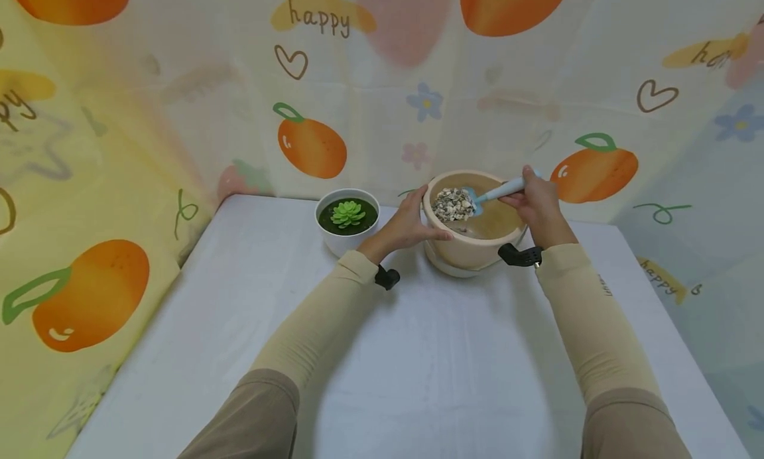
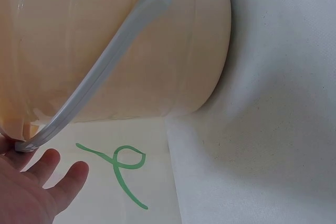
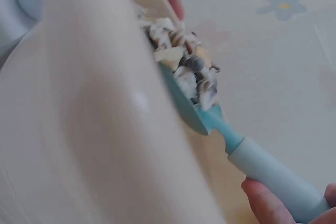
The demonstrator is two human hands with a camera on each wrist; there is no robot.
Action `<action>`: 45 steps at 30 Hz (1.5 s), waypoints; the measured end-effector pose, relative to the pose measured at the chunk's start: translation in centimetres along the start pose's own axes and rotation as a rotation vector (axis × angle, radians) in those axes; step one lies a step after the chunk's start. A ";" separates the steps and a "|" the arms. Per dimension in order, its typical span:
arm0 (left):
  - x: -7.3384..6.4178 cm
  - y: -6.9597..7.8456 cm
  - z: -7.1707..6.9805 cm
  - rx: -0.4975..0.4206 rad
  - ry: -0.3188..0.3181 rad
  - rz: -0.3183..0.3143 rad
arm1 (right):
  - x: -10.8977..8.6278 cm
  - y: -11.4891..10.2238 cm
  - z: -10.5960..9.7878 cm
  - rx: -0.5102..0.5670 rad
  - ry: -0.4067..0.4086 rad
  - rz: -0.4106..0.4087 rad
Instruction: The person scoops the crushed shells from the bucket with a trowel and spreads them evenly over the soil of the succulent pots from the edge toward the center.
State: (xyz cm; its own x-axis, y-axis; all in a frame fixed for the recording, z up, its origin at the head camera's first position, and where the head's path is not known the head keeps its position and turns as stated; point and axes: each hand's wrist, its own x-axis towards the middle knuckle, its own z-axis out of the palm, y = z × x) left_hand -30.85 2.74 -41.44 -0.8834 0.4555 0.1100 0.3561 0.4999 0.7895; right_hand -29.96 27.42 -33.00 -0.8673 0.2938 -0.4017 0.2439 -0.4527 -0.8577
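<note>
On the table stands a beige bucket [image 1: 477, 250] with its pale grey handle [image 2: 118, 48] hanging down over the side. My left hand [image 1: 408, 225] holds the bucket by its left rim, thumb along the front and fingertips by the handle's pivot in the left wrist view. My right hand [image 1: 537, 207] grips the light blue handle of a small toy shovel [image 1: 500, 191] from above the bucket's right rim. A heap of small shells and bits of stone [image 3: 186, 66] lies on the shovel's blade, level with the bucket's mouth. Grains [image 1: 461, 230] show lower inside.
A green succulent [image 1: 348, 213] in a white pot [image 1: 339, 241] stands just left of the bucket, close to my left wrist. Behind the white-covered table [image 1: 418, 366] hangs a printed curtain [image 1: 370, 107], near the bucket's far side.
</note>
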 end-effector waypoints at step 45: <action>-0.1 -0.1 0.0 -0.035 0.004 -0.005 | -0.4 1.6 -2.0 0.269 0.087 -0.205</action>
State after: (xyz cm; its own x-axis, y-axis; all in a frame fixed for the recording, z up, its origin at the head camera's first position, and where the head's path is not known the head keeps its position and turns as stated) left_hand -30.83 2.64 -41.50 -0.8864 0.4500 0.1082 0.3406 0.4758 0.8109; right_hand -28.35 28.28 -34.82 -0.8432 0.4673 -0.2659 -0.0649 -0.5794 -0.8125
